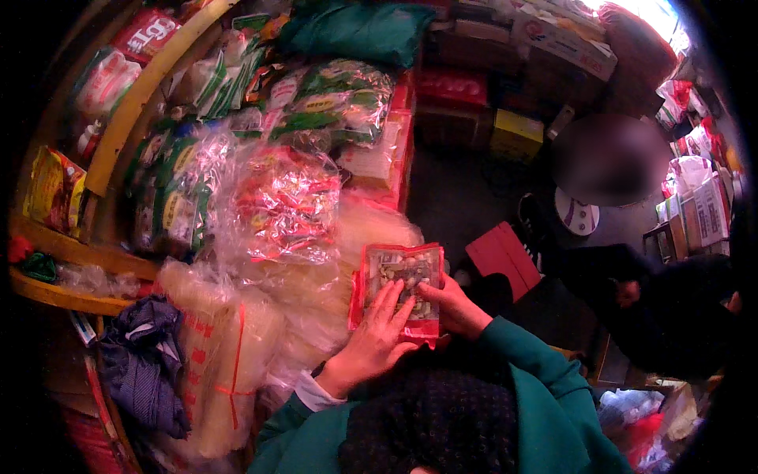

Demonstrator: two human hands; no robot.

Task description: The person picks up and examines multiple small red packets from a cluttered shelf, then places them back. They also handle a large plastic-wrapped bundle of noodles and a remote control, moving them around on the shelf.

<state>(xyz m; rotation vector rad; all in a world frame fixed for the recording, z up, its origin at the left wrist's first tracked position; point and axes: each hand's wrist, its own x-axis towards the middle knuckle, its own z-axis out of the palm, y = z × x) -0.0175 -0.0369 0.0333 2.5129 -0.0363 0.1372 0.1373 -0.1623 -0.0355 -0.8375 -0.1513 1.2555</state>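
A red-edged plastic packet [391,266] with a clear window is held up in front of my chest. Small pale and brownish dried pieces show through the window; I cannot tell what they are. My right hand [459,305] grips its right edge, thumb over the front. Across the lower front lies my left hand [382,326], flat, its fingers slightly apart and touching the window. Just beyond the packet, bundles in clear plastic film [379,222] cover the surface. Farther left sits a clear bag of red-wrapped packets [287,204].
Green packets in clear plastic [337,98] and a green sack [355,32] lie farther back. A curved wooden rail [136,101] runs along the left, near a dark striped cloth [145,361]. At right are a red box [503,260], a yellow box [516,135] and another person's dark sleeve [598,278].
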